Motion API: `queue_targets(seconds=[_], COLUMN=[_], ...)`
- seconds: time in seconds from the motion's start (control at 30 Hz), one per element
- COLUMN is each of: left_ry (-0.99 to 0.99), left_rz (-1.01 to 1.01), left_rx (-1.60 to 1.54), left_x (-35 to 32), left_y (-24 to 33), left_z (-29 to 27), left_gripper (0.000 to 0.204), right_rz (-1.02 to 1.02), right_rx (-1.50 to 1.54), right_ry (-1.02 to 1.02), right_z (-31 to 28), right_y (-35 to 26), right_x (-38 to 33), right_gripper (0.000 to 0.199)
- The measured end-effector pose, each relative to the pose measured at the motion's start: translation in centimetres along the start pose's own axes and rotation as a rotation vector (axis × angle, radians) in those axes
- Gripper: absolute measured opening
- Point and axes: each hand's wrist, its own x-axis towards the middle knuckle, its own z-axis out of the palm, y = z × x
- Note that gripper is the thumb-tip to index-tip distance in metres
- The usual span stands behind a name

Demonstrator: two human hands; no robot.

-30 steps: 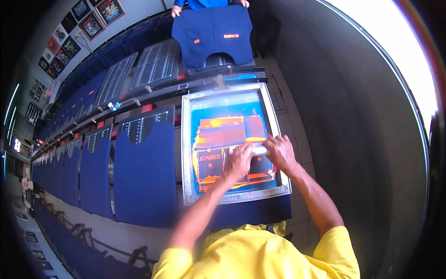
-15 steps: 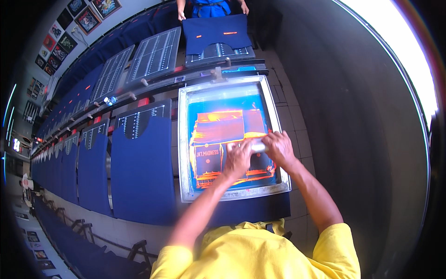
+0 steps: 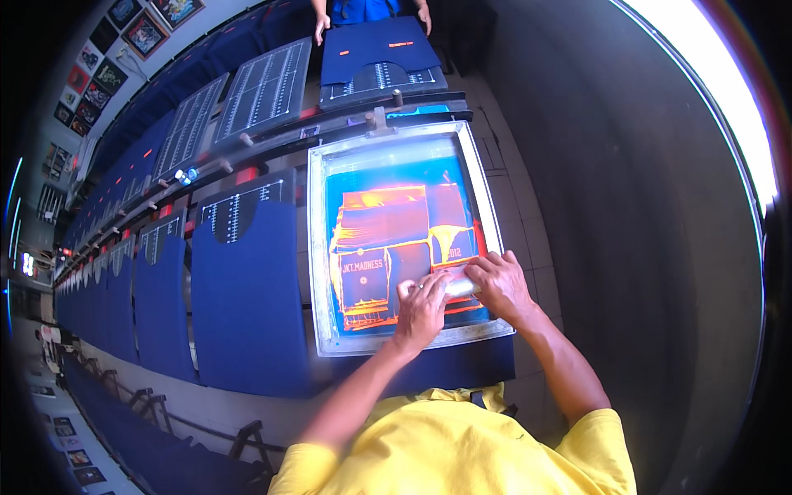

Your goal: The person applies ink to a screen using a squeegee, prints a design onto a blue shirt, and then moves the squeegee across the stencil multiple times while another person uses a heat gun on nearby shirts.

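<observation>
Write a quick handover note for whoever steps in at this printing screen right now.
Left hand and right hand: both gripping the squeegee, pressed on the screen frame near its lower edge.
Orange ink is spread over the upper and middle mesh.
A row of blue shirts lies on boards to the left.
Another person's hands rest at a shirt beyond the frame.
Left: whether this pass is finished cannot be told.

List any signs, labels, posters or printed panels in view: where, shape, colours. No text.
Printing screen: pale rectangular frame under both hands, blue mesh, orange ink.
Squeegee: pale bar gripped by left hand and right hand.
Framed posters: upper-left wall, small multicoloured rectangles.
Grid-lined pallets: grey boards, upper centre.
Garment: dark blue, small orange marks, top.
</observation>
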Motion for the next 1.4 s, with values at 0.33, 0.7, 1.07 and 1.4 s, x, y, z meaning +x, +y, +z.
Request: queue_targets(seconds=[0.33, 0.7, 1.07, 1.4], left_ry=[0.000, 0.011, -0.001, 0.015], left_rz=[-0.040, -0.022, -0.050, -0.048], left_rx=[-0.051, -0.040, -0.046, -0.055], left_x=[3.2, 3.5, 3.7, 3.7], left_y=[-1.2, -1.1, -1.0, -1.3], left_z=[-0.5, -0.4, -0.6, -0.3], left_gripper=[0.021, 0.021, 0.022, 0.021], right_rz=[0.162, 0.417, 0.437, 0.423], right_rx=[0.126, -0.011, -0.050, -0.030], right_ry=[0.345, 0.114, 0.069, 0.131], right_z=[-4.6, 3.8, 4.9, 5.1], right_y=[-1.2, -3.6, -3.2, -2.7], right_x=[0.1, -6.6, -5.3, -5.4], right_gripper=[0.031, 0.010, 0.007, 0.011])
